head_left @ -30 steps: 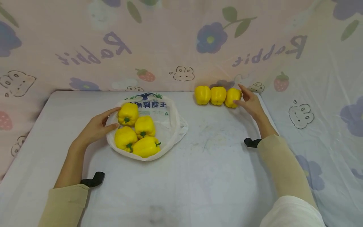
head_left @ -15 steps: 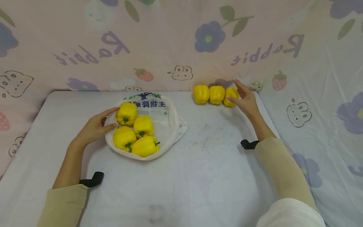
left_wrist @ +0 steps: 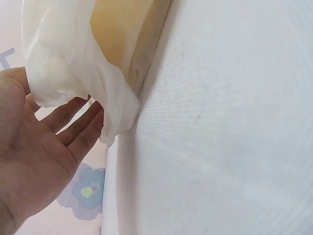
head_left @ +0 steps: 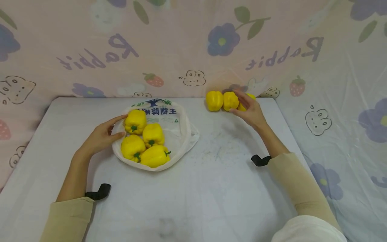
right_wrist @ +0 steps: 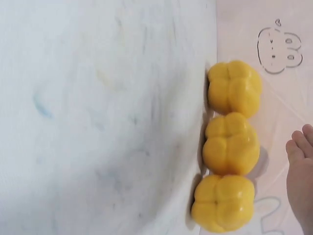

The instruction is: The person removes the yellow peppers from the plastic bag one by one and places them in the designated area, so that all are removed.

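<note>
My left hand [head_left: 98, 137] holds the rim of a white plastic bag [head_left: 184, 134] between thumb and fingers. In the left wrist view, the folded edge of the bag [left_wrist: 58, 63] lies against the fingers. Several yellow bell peppers [head_left: 153, 134] with green stems lie inside. Three more sit in a row at the back right: a left pepper [head_left: 214, 101], a middle pepper [head_left: 229, 100] and a right one [head_left: 242, 108], which the right hand partly hides. My right hand [head_left: 252, 112] is over the row, its fingers spread at the middle pepper. The right wrist view shows all three peppers [right_wrist: 231, 144].
The bag and peppers are on a white table [head_left: 193, 201]. Behind it hangs a pink printed cloth [head_left: 181, 50], close behind the pepper row. Each wrist wears a black mount [head_left: 101, 191].
My right hand has moved left from the right pepper to the middle one, its fingers lifting off on the way. My left hand stays at the bag's rim.
</note>
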Motion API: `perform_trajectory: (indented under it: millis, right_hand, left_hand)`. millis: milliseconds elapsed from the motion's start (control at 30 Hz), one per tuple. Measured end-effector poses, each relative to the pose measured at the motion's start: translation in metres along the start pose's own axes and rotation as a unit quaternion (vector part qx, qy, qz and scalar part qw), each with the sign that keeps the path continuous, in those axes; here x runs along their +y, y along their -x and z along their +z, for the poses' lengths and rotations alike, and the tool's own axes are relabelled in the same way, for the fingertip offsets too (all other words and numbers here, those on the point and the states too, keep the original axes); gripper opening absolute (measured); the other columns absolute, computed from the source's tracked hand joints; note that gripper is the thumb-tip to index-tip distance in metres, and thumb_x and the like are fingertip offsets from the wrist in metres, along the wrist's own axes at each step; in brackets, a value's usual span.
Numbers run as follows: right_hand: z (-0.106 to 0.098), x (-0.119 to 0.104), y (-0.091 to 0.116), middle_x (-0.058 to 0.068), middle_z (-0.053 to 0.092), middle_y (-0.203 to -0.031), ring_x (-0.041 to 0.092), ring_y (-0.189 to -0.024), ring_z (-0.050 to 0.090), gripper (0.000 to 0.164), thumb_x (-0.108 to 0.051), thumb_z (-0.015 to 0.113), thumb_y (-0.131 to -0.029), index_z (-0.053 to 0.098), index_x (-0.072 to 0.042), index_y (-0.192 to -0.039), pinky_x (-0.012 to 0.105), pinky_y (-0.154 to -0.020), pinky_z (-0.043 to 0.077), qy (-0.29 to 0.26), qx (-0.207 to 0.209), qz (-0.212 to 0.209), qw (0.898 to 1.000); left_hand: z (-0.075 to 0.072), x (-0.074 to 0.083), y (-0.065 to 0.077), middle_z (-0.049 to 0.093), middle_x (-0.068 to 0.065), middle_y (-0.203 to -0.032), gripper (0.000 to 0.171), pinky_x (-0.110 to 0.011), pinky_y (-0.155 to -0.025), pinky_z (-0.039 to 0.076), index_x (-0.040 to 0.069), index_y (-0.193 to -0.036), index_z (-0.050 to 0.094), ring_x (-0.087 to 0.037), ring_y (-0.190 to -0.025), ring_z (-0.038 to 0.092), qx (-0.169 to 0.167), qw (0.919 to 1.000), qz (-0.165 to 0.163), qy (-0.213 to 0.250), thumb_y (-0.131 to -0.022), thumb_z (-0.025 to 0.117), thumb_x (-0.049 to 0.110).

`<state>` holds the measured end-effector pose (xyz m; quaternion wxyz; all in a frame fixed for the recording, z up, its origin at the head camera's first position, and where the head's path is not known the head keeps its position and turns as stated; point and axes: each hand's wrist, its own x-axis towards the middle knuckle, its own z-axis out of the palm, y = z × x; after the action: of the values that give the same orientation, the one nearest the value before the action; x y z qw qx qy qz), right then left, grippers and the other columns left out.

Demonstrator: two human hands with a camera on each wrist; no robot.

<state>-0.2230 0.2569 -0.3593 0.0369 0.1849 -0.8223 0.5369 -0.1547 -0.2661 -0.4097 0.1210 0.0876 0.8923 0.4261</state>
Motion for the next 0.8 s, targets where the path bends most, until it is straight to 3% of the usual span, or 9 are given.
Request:
perform_trajectory:
  millis: [300,567,667,800]
  right_hand:
    - [0.029,-0.012,0.003,0.019,0.04,-0.153,0.028,-0.143,0.037,0.067,0.007,0.073,-0.085,0.043,0.005,-0.145,0.046,-0.117,0.029,-0.008,-0.066,-0.014,0.998]
    - [0.053,-0.023,0.001,0.024,0.04,-0.152,0.033,-0.142,0.037,0.066,0.01,0.073,-0.083,0.044,0.009,-0.143,0.047,-0.117,0.03,-0.026,-0.099,-0.056,0.993]
    - [0.061,-0.018,-0.001,0.018,0.041,-0.153,0.027,-0.142,0.038,0.066,0.008,0.074,-0.083,0.047,0.005,-0.143,0.042,-0.118,0.031,-0.036,-0.11,-0.066,0.991]
    - [0.072,-0.02,-0.001,0.018,0.041,-0.153,0.029,-0.142,0.039,0.065,0.009,0.074,-0.083,0.048,0.005,-0.143,0.047,-0.117,0.03,-0.055,-0.126,-0.079,0.987]
  left_hand:
    - [0.001,0.0,-0.001,0.025,-0.022,-0.16,0.068,-0.069,-0.106,0.033,0.025,-0.158,0.03,-0.055,-0.138,0.03,-0.002,1.0,-0.008,0.001,-0.099,0.063,0.029]
    - [0.002,-0.002,-0.001,0.024,-0.021,-0.161,0.068,-0.07,-0.106,0.031,0.028,-0.157,0.03,-0.054,-0.14,0.028,-0.002,1.0,-0.004,0.008,-0.098,0.064,0.028]
    - [0.001,-0.002,0.0,0.023,-0.021,-0.161,0.068,-0.069,-0.106,0.033,0.028,-0.158,0.03,-0.054,-0.139,0.029,-0.001,0.9999,-0.003,0.01,-0.098,0.064,0.028]
    - [0.001,-0.001,0.001,0.024,-0.021,-0.161,0.069,-0.069,-0.106,0.033,0.028,-0.158,0.029,-0.054,-0.139,0.03,-0.001,0.9999,-0.008,0.007,-0.098,0.064,0.029]
